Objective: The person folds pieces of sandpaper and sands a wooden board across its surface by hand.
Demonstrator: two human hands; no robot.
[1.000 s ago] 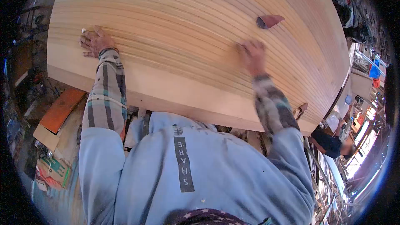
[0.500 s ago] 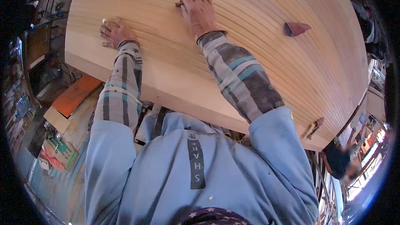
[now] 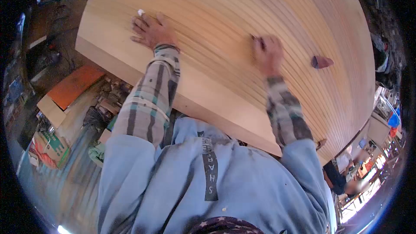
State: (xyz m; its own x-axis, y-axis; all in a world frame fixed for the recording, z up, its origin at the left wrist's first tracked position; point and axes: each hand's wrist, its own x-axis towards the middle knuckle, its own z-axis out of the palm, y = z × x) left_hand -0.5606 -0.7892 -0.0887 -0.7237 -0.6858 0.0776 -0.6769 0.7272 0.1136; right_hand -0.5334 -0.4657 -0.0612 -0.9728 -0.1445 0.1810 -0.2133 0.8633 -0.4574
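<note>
A broad pale wooden panel (image 3: pixel 216 99) with fine parallel lines along its grain fills the space before me. My left hand (image 3: pixel 155 31) lies on it, fingers spread and holding nothing; one fingertip has a white wrapping. Farther right, my right hand (image 3: pixel 268 54) is blurred, its fingers closed over a dark brown piece of sandpaper (image 3: pixel 254 37) pressed to the wood. Most of that piece is hidden under the fingers. A curled reddish-brown sheet of sandpaper (image 3: pixel 322 62) rests on the panel right of my right hand.
Near the panel's front right edge lies a small brown piece (image 3: pixel 321 143), partly behind my sleeve. An orange board (image 3: pixel 74 87) and a green-and-red carton (image 3: pixel 51 148) are at lower left. Another person (image 3: pixel 336 177) is beyond the panel's right end.
My right hand has swept right and toward me across the panel with the sandpaper. In the picture my left hand sits farther right, still flat, as the whole view has shifted.
</note>
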